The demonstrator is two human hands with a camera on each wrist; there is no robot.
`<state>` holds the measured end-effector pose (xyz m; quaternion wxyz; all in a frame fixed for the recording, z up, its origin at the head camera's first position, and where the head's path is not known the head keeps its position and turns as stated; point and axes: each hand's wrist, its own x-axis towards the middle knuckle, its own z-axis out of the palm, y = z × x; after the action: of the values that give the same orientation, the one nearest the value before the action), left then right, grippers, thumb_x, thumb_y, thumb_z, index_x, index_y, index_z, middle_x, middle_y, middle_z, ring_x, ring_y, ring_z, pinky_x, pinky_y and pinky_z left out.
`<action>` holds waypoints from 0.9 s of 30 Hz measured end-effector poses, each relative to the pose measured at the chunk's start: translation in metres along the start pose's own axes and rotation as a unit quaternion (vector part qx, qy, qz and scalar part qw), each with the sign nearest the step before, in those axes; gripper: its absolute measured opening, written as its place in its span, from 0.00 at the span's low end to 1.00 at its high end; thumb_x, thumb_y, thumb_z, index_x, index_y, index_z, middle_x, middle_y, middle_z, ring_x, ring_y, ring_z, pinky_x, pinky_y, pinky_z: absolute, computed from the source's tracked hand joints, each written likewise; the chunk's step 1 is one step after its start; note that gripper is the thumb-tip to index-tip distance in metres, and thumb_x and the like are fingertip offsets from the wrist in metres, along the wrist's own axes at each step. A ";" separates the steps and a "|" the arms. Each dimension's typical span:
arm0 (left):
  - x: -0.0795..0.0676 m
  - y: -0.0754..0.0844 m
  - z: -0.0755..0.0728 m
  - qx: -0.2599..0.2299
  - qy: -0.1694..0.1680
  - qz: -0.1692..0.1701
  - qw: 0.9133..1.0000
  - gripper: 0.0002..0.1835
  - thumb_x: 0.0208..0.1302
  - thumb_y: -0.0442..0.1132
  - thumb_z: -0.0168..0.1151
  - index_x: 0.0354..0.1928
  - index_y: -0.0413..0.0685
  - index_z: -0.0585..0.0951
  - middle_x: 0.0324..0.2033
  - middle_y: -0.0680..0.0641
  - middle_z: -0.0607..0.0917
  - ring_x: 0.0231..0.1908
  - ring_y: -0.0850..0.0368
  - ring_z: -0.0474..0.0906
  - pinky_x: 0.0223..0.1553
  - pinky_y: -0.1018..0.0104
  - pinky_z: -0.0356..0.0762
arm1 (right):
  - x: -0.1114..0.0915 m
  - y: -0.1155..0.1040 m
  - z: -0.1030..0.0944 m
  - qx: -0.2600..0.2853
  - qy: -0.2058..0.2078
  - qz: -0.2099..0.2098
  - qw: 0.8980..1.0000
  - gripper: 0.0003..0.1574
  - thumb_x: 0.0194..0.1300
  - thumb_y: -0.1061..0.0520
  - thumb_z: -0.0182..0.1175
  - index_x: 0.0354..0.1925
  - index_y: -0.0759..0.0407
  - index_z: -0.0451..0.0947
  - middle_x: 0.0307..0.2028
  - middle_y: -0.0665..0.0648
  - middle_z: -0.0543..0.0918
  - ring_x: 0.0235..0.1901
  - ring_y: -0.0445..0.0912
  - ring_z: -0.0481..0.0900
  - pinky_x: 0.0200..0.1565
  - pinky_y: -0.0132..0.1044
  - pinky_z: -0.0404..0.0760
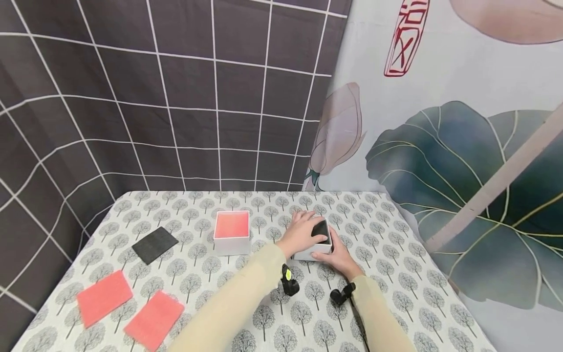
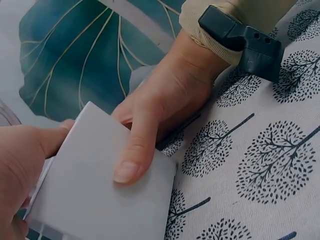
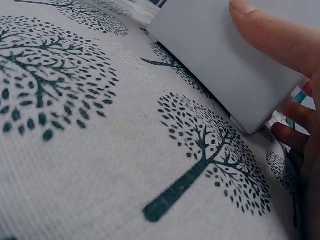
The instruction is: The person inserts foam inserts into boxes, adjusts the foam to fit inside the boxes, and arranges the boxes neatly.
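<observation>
A white box (image 1: 308, 253) with dark material (image 1: 322, 231) inside its open top stands on the table's right half. My right hand (image 1: 338, 257) grips it, thumb across the near wall and fingers along the right side. In the right wrist view the thumb (image 3: 272, 42) lies against the white wall. My left hand (image 1: 301, 234) reaches over the box's left rim, its fingers extended and touching the dark material at the top. The left wrist view shows this hand (image 2: 22, 165) at the box's upper edge; most of its fingertips are hidden there.
Left of the hands stands a second white box (image 1: 232, 246) with coral-red material in it. Farther left lie a flat black cloth-like piece (image 1: 155, 245) and two flat red pieces (image 1: 104, 297). A tree-patterned cloth (image 1: 211, 281) covers the table; curtains hang behind and to the right.
</observation>
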<state>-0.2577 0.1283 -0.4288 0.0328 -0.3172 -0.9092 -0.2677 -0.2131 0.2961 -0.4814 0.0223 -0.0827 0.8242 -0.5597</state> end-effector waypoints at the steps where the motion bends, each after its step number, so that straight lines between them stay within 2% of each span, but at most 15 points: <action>1: -0.001 -0.001 0.000 -0.008 0.002 0.004 1.000 0.31 0.59 0.55 0.60 0.64 0.54 0.70 0.65 0.45 0.65 0.65 0.45 0.56 0.66 0.44 0.46 | 0.000 0.000 0.000 -0.002 -0.001 0.001 1.000 0.62 0.47 0.55 0.73 0.71 0.50 0.46 0.66 0.63 0.60 0.59 0.58 0.65 0.62 0.57 0.58; 3: -0.002 -0.002 -0.001 -0.029 0.005 0.005 1.000 0.31 0.61 0.54 0.59 0.65 0.54 0.68 0.65 0.45 0.65 0.65 0.46 0.55 0.66 0.45 0.47 | 0.000 0.000 0.001 -0.001 -0.001 0.006 1.000 0.63 0.47 0.55 0.73 0.72 0.50 0.45 0.65 0.64 0.62 0.56 0.57 0.69 0.60 0.55 0.61; 6: -0.007 0.000 -0.003 -0.064 0.005 0.005 0.998 0.32 0.62 0.53 0.58 0.66 0.54 0.66 0.65 0.44 0.64 0.65 0.46 0.53 0.63 0.47 0.56 | 0.001 0.001 0.001 0.000 0.000 0.008 1.000 0.63 0.47 0.55 0.73 0.72 0.50 0.45 0.64 0.64 0.63 0.53 0.56 0.71 0.59 0.55 0.64; 8: -0.011 0.002 -0.007 -0.084 0.004 0.011 0.996 0.32 0.62 0.53 0.59 0.66 0.54 0.66 0.65 0.43 0.63 0.65 0.46 0.53 0.60 0.48 0.63 | 0.000 0.001 0.000 0.000 0.002 0.003 1.000 0.63 0.47 0.56 0.73 0.71 0.50 0.46 0.64 0.63 0.62 0.55 0.57 0.69 0.60 0.56 0.62; 12: -0.022 0.003 -0.013 -0.107 0.012 0.032 0.994 0.31 0.61 0.52 0.59 0.65 0.51 0.68 0.64 0.41 0.64 0.64 0.47 0.55 0.57 0.49 0.67 | 0.001 0.001 0.000 0.001 0.003 -0.012 1.000 0.61 0.47 0.58 0.72 0.71 0.52 0.48 0.65 0.64 0.61 0.60 0.59 0.63 0.62 0.59 0.55; 16: -0.037 -0.002 -0.015 -0.135 0.029 0.034 0.990 0.32 0.60 0.51 0.60 0.64 0.47 0.67 0.63 0.43 0.67 0.63 0.48 0.57 0.57 0.52 0.66 | 0.000 0.002 0.003 0.007 0.003 -0.010 1.000 0.61 0.46 0.58 0.73 0.71 0.54 0.48 0.64 0.65 0.63 0.59 0.59 0.65 0.62 0.58 0.56; 19: -0.050 -0.007 -0.018 -0.156 0.039 0.021 0.987 0.34 0.60 0.50 0.61 0.65 0.45 0.65 0.62 0.46 0.67 0.62 0.50 0.58 0.58 0.53 0.66 | -0.001 0.002 0.004 0.007 0.003 -0.004 1.000 0.62 0.45 0.57 0.74 0.71 0.54 0.47 0.64 0.65 0.62 0.58 0.59 0.65 0.62 0.56 0.57; 27: -0.075 -0.021 -0.026 -0.148 0.028 0.000 0.989 0.33 0.63 0.52 0.57 0.66 0.46 0.64 0.63 0.44 0.67 0.63 0.49 0.60 0.62 0.50 0.61 | -0.001 0.002 0.002 0.004 0.020 0.002 1.000 0.62 0.42 0.57 0.75 0.70 0.52 0.50 0.62 0.64 0.66 0.56 0.58 0.67 0.62 0.58 0.55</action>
<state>-0.2135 0.0590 -0.4335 0.0111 -0.3105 -0.8583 -0.4084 -0.2118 0.2952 -0.4842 0.0071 -0.0697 0.8227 -0.5641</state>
